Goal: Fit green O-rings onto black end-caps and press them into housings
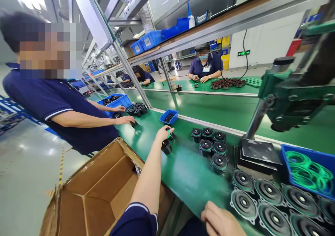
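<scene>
My left hand (pixel 162 134) reaches out over the green bench, its fingers closed around thin green rings (pixel 169 134). Right under those fingers is a black cylindrical housing (pixel 172 137), and a second black housing (pixel 166 147) stands just nearer to me. Whether the rings touch the housing is too small to tell. At the bench's near edge my right hand (pixel 221 219) has its fingers curled in; anything inside them is hidden. To its right stand several round black housings (pixel 269 190) with pale centres, and a smaller group (pixel 206 146) sits farther back, some with green rings around their tops.
A blue bin of green rings (pixel 309 169) stands at right, beside a green press (pixel 290 100) over a metal block (pixel 259 154). A small blue tray (pixel 169 116) holds dark parts. An open cardboard box (pixel 86 194) is below left. A co-worker (pixel 78 113) handles black parts at left.
</scene>
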### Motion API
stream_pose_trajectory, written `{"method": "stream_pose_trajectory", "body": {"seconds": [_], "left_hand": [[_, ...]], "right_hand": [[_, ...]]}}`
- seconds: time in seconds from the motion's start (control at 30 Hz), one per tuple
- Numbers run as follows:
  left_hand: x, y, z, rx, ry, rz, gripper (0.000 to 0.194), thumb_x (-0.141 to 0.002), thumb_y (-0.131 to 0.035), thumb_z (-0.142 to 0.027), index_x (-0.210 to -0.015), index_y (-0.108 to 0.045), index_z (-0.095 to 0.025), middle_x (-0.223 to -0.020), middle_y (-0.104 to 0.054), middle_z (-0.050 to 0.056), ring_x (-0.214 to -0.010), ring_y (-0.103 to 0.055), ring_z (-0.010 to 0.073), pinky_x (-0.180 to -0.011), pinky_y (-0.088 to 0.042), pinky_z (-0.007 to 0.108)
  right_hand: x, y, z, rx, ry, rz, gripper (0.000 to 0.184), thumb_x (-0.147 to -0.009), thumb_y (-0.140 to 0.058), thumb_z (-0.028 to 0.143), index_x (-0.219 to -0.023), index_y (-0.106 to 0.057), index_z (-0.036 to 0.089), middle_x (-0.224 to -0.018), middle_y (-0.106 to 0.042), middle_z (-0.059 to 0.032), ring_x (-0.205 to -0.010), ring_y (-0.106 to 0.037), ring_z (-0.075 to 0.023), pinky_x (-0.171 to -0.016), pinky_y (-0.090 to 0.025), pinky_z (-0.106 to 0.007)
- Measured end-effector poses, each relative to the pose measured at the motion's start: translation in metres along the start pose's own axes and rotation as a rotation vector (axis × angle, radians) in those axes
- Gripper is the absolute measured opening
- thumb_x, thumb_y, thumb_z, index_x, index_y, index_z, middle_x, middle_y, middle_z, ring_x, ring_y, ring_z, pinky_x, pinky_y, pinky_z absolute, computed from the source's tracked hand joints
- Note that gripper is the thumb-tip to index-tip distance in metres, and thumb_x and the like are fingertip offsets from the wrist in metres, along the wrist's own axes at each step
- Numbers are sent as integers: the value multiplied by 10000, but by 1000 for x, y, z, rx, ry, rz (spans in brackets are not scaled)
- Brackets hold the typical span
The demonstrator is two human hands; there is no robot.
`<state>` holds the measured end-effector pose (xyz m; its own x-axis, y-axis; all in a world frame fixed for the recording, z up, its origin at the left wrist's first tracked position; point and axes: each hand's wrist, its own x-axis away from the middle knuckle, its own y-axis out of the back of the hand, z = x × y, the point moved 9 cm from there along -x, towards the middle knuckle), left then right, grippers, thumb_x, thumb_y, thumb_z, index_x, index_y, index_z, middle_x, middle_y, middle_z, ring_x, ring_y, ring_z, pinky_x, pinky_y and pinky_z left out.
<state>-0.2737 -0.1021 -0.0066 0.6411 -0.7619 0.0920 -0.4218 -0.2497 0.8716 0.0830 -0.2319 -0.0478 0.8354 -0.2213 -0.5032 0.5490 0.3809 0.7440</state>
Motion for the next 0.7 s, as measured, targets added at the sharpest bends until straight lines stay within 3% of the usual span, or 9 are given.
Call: {"method": "stream_pose_trajectory", "body": {"seconds": [0.2,0.33,0.47,0.57,0.7], "left_hand": [[45,-45,-65,8,-110,80,352,-957,-582,-411,-1205,-605,-162,-1201,-643,97,-1063,-641,232,-936,-533,462],[81,-59,-91,-4,-194,148,435,-925,-615,-437,-1272,-612,-174,-1245,-672,151,-1150,-635,286,-995,-489,425],[117,-47,-93,3,-271,188,502,-880,-672,-412,-1327,-596,-196,-1249,-687,149,-1154,-644,323,-979,-490,410],[149,-30,-88,70,-333,154,502,-910,-636,-369,-1381,-530,-234,-1260,-678,95,-1137,-649,260,-975,-500,368],[196,-18,-99,272,-562,58,492,-909,-633,-299,-1379,-487,-278,-1332,-600,55,-1079,-646,192,-852,-558,296]], "right_hand": [[1,6,-15,-167,-238,-1,199,-958,-361,118,-984,-524,228,-853,-568,-16,-699,-609,-126,-636,-481,-224],[2,7,-27,-266,-391,-1,126,-965,-435,176,-1046,-517,228,-880,-540,-6,-656,-566,-109,-613,-466,-221],[-4,18,-22,-352,-438,-15,134,-969,-435,187,-1069,-515,226,-933,-535,-18,-692,-561,-107,-634,-466,-230],[-14,34,-19,-455,-477,-104,126,-980,-438,224,-1071,-526,225,-926,-526,-19,-721,-562,-109,-657,-479,-233],[-30,43,-30,-730,-618,-253,169,-984,-498,349,-1063,-545,207,-916,-505,-14,-668,-563,-92,-614,-495,-230]]}}
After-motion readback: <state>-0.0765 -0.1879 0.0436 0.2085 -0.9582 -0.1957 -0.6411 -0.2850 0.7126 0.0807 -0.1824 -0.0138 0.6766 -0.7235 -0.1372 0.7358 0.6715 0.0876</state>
